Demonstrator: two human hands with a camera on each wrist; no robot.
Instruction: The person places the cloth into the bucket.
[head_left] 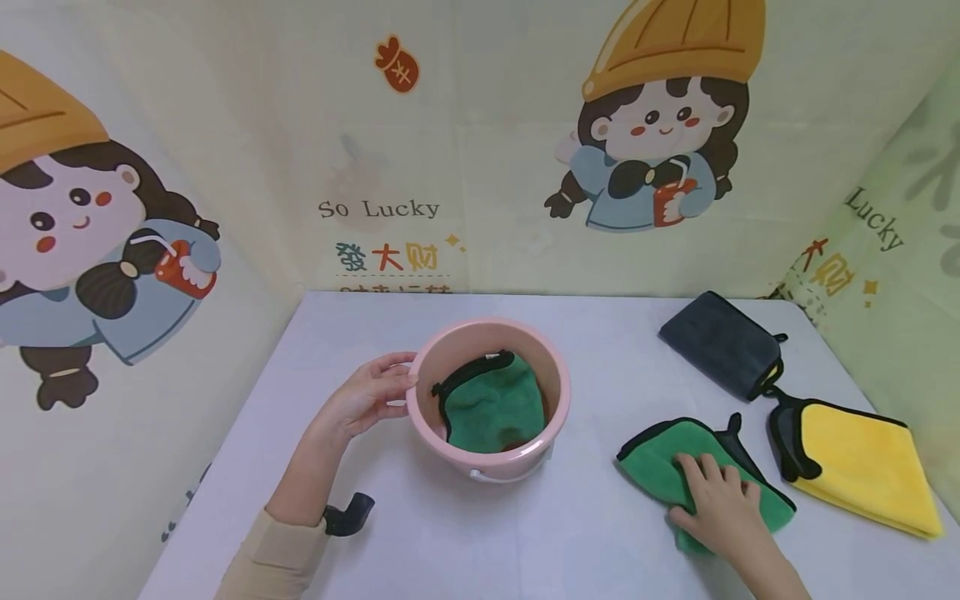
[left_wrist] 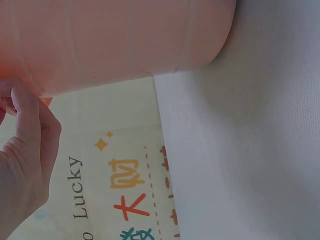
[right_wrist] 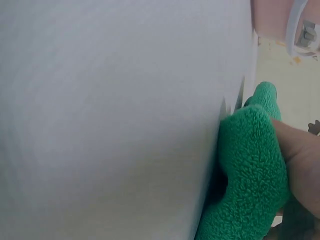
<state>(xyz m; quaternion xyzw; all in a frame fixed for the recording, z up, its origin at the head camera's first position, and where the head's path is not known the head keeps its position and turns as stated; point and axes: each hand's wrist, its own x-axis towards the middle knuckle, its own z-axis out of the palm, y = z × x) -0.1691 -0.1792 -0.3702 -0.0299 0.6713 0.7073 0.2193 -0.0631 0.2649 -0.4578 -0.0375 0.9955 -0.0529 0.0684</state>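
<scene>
A pink bucket (head_left: 561, 375) stands upright on the white table, its white handle hanging at the front. My left hand (head_left: 371, 393) holds the left side of its rim, the fingers bent against it. Inside the bucket lies a green towel (head_left: 495, 404) with black edging. To the right, my right hand (head_left: 720, 504) grips a second green towel (head_left: 671, 446), folded and black-edged, fingers curled into its top. In the right wrist view that towel (right_wrist: 250, 165) bunches up beside the thumb, partly off the table. The left wrist view shows the bucket's ribbed wall (left_wrist: 125, 40).
A folded dark grey towel (head_left: 720, 343) lies at the back right. In front of it, a folded yellow towel (head_left: 858, 467) with black edging sits near the table's right edge. Patterned cloth walls (head_left: 495, 167) enclose the back and sides of the table (head_left: 585, 517).
</scene>
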